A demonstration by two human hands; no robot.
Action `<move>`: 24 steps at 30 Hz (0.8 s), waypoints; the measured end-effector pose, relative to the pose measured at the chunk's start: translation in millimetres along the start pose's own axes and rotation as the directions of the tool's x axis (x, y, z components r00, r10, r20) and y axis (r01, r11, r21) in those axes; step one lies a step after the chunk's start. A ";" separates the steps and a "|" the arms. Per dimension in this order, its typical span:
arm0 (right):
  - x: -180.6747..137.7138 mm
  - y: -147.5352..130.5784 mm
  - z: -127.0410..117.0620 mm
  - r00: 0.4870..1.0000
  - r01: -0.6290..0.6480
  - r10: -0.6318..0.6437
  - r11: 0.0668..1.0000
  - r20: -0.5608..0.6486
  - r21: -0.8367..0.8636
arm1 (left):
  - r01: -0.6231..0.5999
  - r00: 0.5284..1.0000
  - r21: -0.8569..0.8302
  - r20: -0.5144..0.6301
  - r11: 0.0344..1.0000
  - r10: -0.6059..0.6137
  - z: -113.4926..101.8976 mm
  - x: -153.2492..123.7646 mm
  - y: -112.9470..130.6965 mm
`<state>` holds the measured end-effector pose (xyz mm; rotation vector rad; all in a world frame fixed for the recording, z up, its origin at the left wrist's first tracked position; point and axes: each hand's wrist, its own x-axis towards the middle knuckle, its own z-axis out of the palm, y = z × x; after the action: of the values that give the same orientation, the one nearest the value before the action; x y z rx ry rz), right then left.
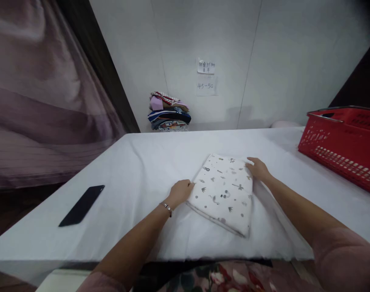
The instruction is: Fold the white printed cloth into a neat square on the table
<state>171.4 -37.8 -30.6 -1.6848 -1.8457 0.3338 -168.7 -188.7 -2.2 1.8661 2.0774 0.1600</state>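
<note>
A folded white cloth [223, 194] printed with small grey and brown figures lies on the white-covered table [160, 158], turned slightly askew. My left hand [181, 192] is closed on its left edge, the fingertips partly hidden by the fabric. At the upper right corner, my right hand [258, 168] holds the edge between thumb and fingers. The layers of the fold show along the near edge of the cloth. A bracelet circles my left wrist.
A black phone [82, 205] lies on the table at the left. Against the wall stands a stack of folded fabrics [169, 113]. A red plastic basket [343, 142] sits at the right. Paper signs [206, 77] hang on the wall, and a pinkish curtain [45, 101] hangs at the left.
</note>
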 end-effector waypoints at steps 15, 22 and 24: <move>28.2 -94.6 36.4 0.943 0.255 -0.203 0.950 0.263 -0.182 | -0.173 0.930 0.060 -0.320 0.983 0.183 15.8 8.6 39.0; 48.7 -112.2 68.1 0.939 0.226 -0.173 0.962 0.298 -0.153 | -0.146 0.923 -0.062 -0.368 0.987 0.113 23.6 8.7 30.5; 51.4 -112.1 73.9 0.942 0.209 -0.161 0.968 0.294 -0.139 | -0.142 0.922 -0.094 -0.375 0.985 0.097 23.7 9.4 29.8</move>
<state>37.1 9.7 -11.5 -1.6206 -2.2821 0.3607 -133.7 -179.0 -16.8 2.0118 2.1247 0.7026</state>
